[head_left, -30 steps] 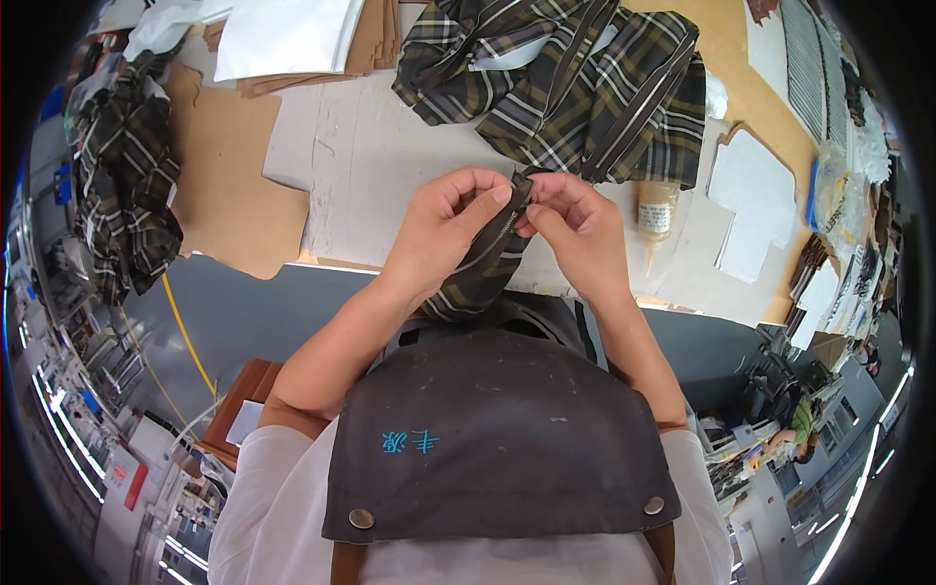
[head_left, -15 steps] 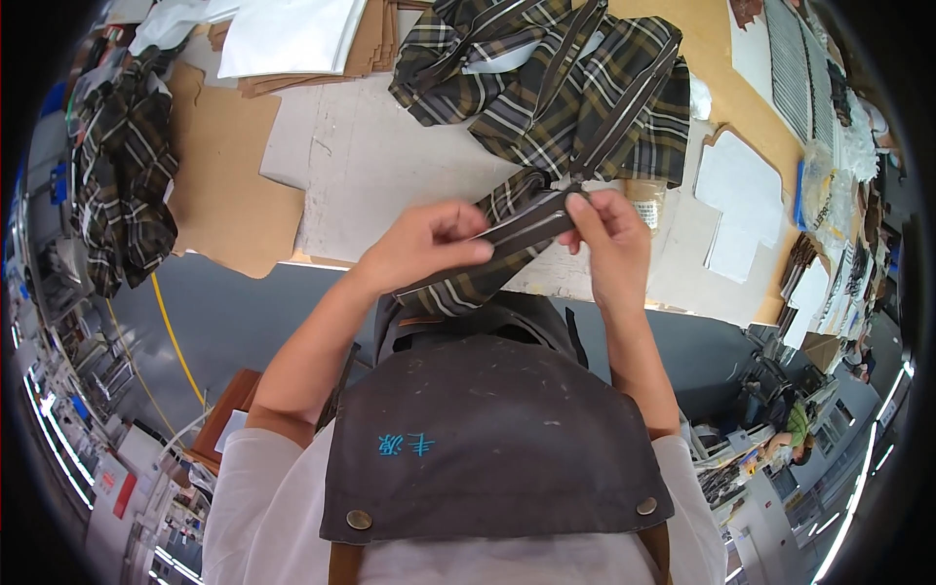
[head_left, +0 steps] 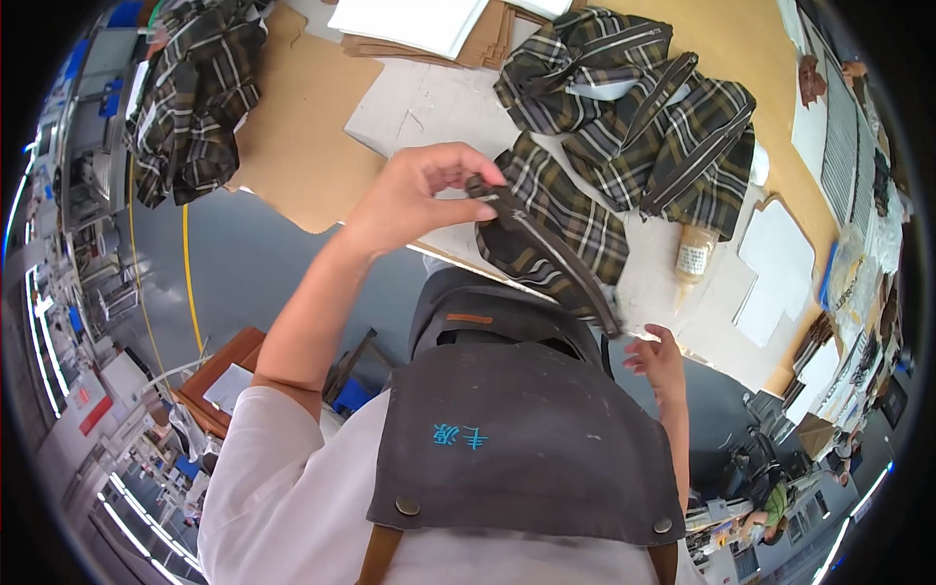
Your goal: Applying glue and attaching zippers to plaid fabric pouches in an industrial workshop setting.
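My left hand (head_left: 414, 200) pinches the upper end of a dark zipper strip (head_left: 558, 252) between thumb and fingers. The strip runs slantwise down to the right along a plaid fabric piece (head_left: 577, 200) in dark brown, olive and white, which lies over the table's near edge. Just right of the strip's lower end is my right hand (head_left: 661, 369), apart from it, fingers spread and holding nothing visible. Farther back lies a heap of the same plaid pieces (head_left: 609, 156), with more zipper strips on them. A small clear bottle with a white label (head_left: 693, 255) lies beside this heap.
Another plaid bundle (head_left: 195, 107) hangs over the table's left edge, beside a brown cardboard sheet (head_left: 302, 127). White sheets (head_left: 414, 21) top a brown stack at the back. White paper pieces (head_left: 776, 249) lie at the right. A brown box-like thing (head_left: 216, 375) stands below left.
My right hand has let go of the zipper strip and moved down and right. My left hand now holds the strip's upper end. The view has shifted, so the table appears farther right.
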`<control>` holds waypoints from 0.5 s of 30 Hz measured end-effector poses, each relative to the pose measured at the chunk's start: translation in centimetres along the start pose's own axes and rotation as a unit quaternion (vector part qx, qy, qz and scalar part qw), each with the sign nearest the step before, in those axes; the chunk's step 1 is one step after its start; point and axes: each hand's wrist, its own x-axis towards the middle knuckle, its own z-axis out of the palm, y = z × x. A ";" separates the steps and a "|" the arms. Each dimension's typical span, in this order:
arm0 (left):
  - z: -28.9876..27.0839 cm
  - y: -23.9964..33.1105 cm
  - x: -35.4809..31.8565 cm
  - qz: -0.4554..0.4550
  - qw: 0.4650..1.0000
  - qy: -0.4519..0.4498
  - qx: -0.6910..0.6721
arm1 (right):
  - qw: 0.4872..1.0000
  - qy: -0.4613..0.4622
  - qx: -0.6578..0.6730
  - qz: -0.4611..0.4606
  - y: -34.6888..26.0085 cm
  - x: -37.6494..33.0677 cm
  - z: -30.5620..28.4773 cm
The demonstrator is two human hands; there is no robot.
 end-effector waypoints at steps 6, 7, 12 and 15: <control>2.7 -1.2 1.4 0.060 0.998 -0.011 0.030 | 0.928 -0.015 -0.030 -0.370 -10.0 0.8 3.9; 2.8 -1.3 1.5 0.055 0.998 -0.013 0.012 | 0.896 -0.039 -0.015 -0.443 -11.8 1.0 5.5; 3.0 -2.0 2.3 0.047 0.993 0.031 -0.105 | 0.901 -0.150 0.111 -0.392 -15.0 2.0 10.9; 3.8 -2.6 2.0 0.112 0.975 0.169 -0.086 | 0.921 -0.164 0.224 -0.273 -16.1 1.2 11.4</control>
